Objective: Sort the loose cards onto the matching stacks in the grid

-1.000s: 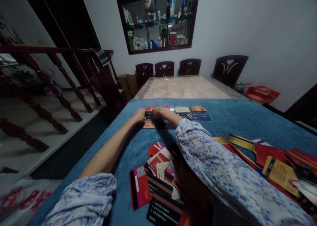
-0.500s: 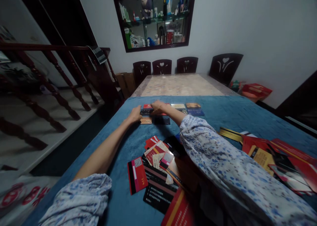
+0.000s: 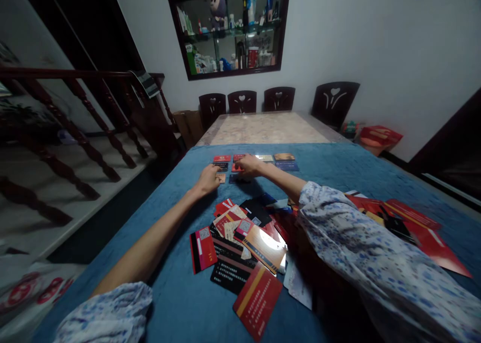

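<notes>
Cards lie in neat rows on the blue cloth ahead of me. My left hand (image 3: 208, 180) is at the left end of these rows, its fingers apart and reaching the edges of a black card (image 3: 221, 166) and a tan card (image 3: 221, 178). Over the second column, my right hand (image 3: 251, 165) spreads its fingers down onto a red card (image 3: 236, 167), partly covering it. A dark card (image 3: 235, 178) lies just below that hand. Farther right are a blue card (image 3: 287, 166) and a gold-brown card (image 3: 284, 156).
Nearer me is a loose pile with a red card (image 3: 258, 298), a black card (image 3: 231, 278) and a magenta-red card (image 3: 204, 249). More red cards (image 3: 432, 242) lie at the right, partly behind my sleeve. Dark chairs (image 3: 242, 102) stand beyond the table.
My right hand has shifted slightly right, uncovering more of the left columns. My left hand has drawn back a little toward me. The view has moved slightly.
</notes>
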Available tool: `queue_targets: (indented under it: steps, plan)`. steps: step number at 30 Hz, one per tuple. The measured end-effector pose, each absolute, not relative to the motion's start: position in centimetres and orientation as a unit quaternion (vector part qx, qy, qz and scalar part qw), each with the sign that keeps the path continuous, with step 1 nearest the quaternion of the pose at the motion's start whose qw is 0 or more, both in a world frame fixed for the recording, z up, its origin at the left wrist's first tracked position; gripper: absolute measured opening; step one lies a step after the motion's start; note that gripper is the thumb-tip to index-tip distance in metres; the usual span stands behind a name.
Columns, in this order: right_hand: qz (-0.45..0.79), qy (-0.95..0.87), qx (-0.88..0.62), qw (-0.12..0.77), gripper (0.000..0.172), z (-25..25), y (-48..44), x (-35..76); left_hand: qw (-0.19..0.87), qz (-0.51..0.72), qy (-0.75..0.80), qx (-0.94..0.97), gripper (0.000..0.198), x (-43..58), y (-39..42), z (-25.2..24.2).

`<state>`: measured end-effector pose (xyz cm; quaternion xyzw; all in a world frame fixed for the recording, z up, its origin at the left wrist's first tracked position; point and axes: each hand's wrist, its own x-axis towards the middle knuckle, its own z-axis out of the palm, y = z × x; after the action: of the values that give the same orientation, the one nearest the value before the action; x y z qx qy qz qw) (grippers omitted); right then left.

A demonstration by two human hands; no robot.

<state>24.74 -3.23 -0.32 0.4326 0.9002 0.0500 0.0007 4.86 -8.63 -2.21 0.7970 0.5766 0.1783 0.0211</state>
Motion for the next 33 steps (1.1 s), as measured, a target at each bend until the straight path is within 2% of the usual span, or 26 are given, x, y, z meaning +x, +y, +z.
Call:
queue_targets:
  steps: [5,16,28,30,33]
  plan:
    - [0.046,0.910,0.411,-0.005,0.032,-0.4,-5.4,27.2,0.000,0.180,0.542,0.821,0.036,6.6,-11.1,-2.5]
    - [0.018,0.921,0.386,-0.042,0.029,-0.8,-10.3,31.4,0.047,0.194,0.475,0.857,0.028,9.6,-16.3,-2.5]
    - [-0.017,0.926,0.365,-0.098,0.025,-2.3,-13.2,33.0,0.133,0.113,0.400,0.900,0.071,10.8,-21.2,-2.8]
    - [-0.022,0.928,0.358,-0.103,0.026,-2.3,-13.6,32.7,0.129,0.107,0.386,0.907,0.073,11.0,-21.6,-2.8]
    - [-0.026,0.931,0.348,-0.105,0.024,-2.2,-14.3,32.4,0.125,0.104,0.371,0.914,0.066,11.1,-21.7,-3.0]
